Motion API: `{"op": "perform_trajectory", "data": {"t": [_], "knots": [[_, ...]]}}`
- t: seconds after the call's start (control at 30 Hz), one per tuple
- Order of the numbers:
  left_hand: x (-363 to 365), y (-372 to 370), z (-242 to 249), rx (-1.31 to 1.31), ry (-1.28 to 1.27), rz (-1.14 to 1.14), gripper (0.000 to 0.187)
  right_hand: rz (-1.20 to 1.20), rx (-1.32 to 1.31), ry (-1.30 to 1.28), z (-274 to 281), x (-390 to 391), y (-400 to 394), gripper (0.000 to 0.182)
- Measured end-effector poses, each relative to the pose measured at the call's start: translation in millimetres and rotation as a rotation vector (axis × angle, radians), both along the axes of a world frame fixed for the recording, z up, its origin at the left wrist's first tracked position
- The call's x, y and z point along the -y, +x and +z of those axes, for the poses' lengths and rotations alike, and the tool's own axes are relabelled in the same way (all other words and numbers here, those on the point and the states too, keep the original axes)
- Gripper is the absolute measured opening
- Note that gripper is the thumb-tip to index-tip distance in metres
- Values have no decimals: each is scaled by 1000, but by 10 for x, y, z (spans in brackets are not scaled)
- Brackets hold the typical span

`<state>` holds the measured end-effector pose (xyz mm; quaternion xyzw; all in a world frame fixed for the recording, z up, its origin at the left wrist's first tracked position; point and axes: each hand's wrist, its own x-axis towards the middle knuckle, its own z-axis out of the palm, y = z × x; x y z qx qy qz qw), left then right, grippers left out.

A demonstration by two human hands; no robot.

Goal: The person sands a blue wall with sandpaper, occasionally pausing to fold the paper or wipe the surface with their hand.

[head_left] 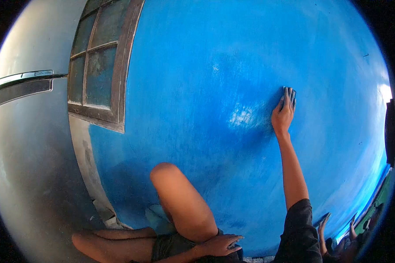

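Wall (175, 74), glossy streaked blue, beneath right hand (284, 113) with dark piece (294, 95)

The broad, bright-blue painted wall (184, 65) is mottled with deeper blue patches, hazy pale streaks and white glints. The small blackish pad (294, 93) at the right hand (283, 115) contrasts with this ground; grey smears mark that hand's fingers. The weathered brown wooden window frame (120, 87) borders a grid of murky grey-green panes (102, 74). The smooth grey panel (26, 144) shades from cream to charcoal. The fabric sleeve (299, 232) is plain black.
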<state>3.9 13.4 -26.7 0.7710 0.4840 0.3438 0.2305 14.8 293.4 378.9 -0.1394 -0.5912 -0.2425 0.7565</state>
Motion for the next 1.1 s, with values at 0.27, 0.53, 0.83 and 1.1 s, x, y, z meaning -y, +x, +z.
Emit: {"op": "perform_trajectory", "data": {"t": [0.27,0.53,0.83,1.1], "knots": [[-45,-12,-49,-19,-76,18,53,5,7,-9,0,-3,0,41],[-78,2,-131,-31,102,40,52,-3,10,-11,0,0,0,42],[-73,3,-150,-35,119,98,52,-18,20,-18,-11,-5,2,43],[-147,34,-267,-137,236,77,50,1,40,-39,-16,5,16,44]]}}
